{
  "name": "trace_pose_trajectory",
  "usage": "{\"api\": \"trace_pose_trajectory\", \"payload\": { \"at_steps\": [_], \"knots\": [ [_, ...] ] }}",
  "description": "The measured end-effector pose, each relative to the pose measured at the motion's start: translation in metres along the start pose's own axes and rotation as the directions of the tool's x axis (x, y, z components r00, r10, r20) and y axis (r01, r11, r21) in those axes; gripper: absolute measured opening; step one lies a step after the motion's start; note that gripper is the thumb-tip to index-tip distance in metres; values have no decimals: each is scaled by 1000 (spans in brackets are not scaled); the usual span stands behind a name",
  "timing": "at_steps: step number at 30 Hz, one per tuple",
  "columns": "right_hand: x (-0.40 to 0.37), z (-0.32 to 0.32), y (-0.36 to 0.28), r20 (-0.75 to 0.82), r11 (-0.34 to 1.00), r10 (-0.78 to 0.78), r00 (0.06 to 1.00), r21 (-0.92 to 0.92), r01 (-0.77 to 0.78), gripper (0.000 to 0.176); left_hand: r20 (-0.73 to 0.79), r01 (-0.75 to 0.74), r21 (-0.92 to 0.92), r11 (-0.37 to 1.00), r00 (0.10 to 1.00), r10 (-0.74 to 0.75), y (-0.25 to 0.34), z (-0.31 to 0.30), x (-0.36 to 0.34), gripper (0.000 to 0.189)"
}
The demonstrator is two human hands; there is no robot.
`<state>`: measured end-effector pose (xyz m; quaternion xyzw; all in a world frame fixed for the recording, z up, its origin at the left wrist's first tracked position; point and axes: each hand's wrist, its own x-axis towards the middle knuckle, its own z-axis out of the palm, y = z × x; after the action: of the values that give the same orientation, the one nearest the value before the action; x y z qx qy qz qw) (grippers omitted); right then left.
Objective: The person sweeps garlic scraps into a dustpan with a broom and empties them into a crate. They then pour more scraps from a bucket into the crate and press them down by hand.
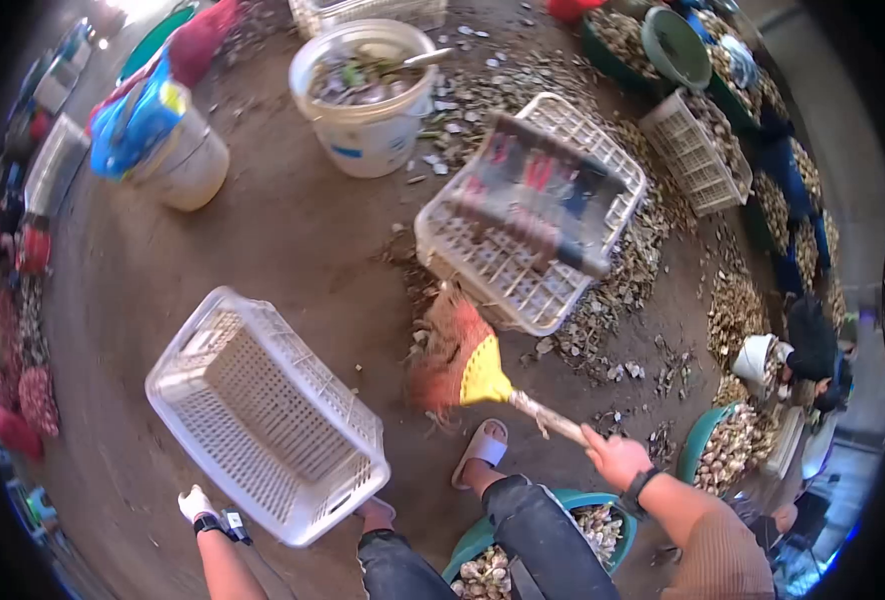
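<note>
Left hand: The left hand (196,503) was just beside the low left side of the white crate (281,415). I could not tell if its fingers were open or closed.
Bucket with blue: The left bucket (189,168) stood on the floor (293,250), with a blue bag (135,135) over its top.
White crate: It lay on the floor, near the feet, and its holes showed inside.
Middle bucket: The white bucket (371,140) had bits and a pale handle (429,58) in it.
Broom: The broom (483,372) had a yellow middle and red bristles. The bristles were blurry and down by the floor, near the low left corner of the other crate (535,318).
Foot: One sandal (480,452) was below the broom.
Other crate: A dark, see-through sheet with red marks (538,190) lay on it.
Green tub: The near tub (618,540) held pale bulbs, by the knees.
Right hand: The right hand (623,460) had its fingers wrapped around the broom's stick.
Far right: A person (813,340) was by a small white pail (755,358).
</note>
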<state>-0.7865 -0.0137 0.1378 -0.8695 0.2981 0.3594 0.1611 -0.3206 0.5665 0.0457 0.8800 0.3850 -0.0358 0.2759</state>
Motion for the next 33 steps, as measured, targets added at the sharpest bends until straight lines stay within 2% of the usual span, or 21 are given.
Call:
{"api": "trace_pose_trajectory", "payload": {
  "at_steps": [2, 4, 5, 6, 9, 11, 13, 15, 16, 17, 18, 19, 20, 23, 25, 26, 28, 30, 31, 32, 33],
  "knots": [
    [-17, 23, 13, 73, 996, 87, 994, 3, -87, 51, -83, -182, 9, 983, 980, 183, 72, 57, -100, 44],
    [-47, 42, 39, 92, 991, 116, 989, 60, -122, 52, 146, -566, -38, 824, 812, 565, 72, 108, -104, 45],
    [-67, 53, 50, 109, 967, 201, 973, 136, -215, 52, 341, -261, -367, 893, 855, 390, 114, 114, -162, 46],
    [-86, 64, 57, 133, 929, 283, 950, 208, -306, 51, 404, -630, -170, 758, 657, 637, 153, 147, -251, 46],
    [-146, 100, 62, 269, 773, 442, 856, 370, -516, 41, 761, -33, -397, 917, 547, 349, 198, 229, -395, 41],
    [-176, 115, 42, 338, 602, 574, 746, 443, -664, 39, 964, 218, -176, 960, 237, 123, 190, 300, -430, 33],
    [-180, 97, 36, 403, 427, 661, 633, 491, -759, 36, 975, 237, 101, 966, 170, -143, 178, 365, -449, 29],
    [-171, 97, 36, 608, -62, 534, 588, 722, -689, 20, 969, 546, 132, 828, 105, -224, 200, 378, -498, 29],
    [-167, 119, 36, 699, -402, 443, 562, 715, -572, 14, 982, 13, -50, 999, 181, 47, 172, 410, -467, 34],
    [-156, 120, 50, 701, -405, 427, 571, 713, -572, 14, 979, -657, -118, 745, 49, 198, 172, 418, -461, 42],
    [-137, 111, 63, 710, -365, 440, 550, 701, -613, 14, 936, -986, -128, 105, -86, 342, 173, 425, -456, 50],
    [-123, 108, 72, 716, -330, 459, 526, 687, -648, 14, 975, -995, -99, 27, -91, 201, 185, 424, -465, 60],
    [-113, 131, 83, 691, -433, 417, 590, 722, -540, 14, 971, -995, -76, -65, -89, 222, 180, 430, -461, 57],
    [-62, 168, 85, 817, -824, 358, 452, 504, -259, 16, 957, -983, 49, -177, -4, 289, 166, 436, -432, 51],
    [-28, 188, 87, 837, -838, 270, 475, 447, -312, 18, 951, -976, 86, -199, 21, 308, 170, 441, -407, 50],
    [-14, 190, 85, 854, -855, 208, 478, 396, -335, 21, 700, -940, -128, -315, -311, 643, 183, 439, -404, 45],
    [-2, 177, 80, 788, -866, 180, 588, 411, -286, 21, 960, -991, -53, -125, -85, 268, 234, 434, -413, 34],
    [3, 120, 60, 735, -944, 206, 646, 323, -66, 19, 947, -999, -29, 16, -22, 321, 245, 450, -377, 35],
    [10, 79, 54, 800, -941, 246, 548, 333, -64, 19, 936, -968, -27, 250, 63, 345, 250, 459, -354, 35],
    [5, 80, 46, 839, -943, 263, 476, 328, -58, 19, 930, -710, -66, 701, 211, 301, 254, 466, -329, 36],
    [3, 79, 41, 865, -960, 259, 429, 280, 15, 22, 922, -219, -124, 968, 336, 194, 265, 464, -310, 36]
  ]
}}
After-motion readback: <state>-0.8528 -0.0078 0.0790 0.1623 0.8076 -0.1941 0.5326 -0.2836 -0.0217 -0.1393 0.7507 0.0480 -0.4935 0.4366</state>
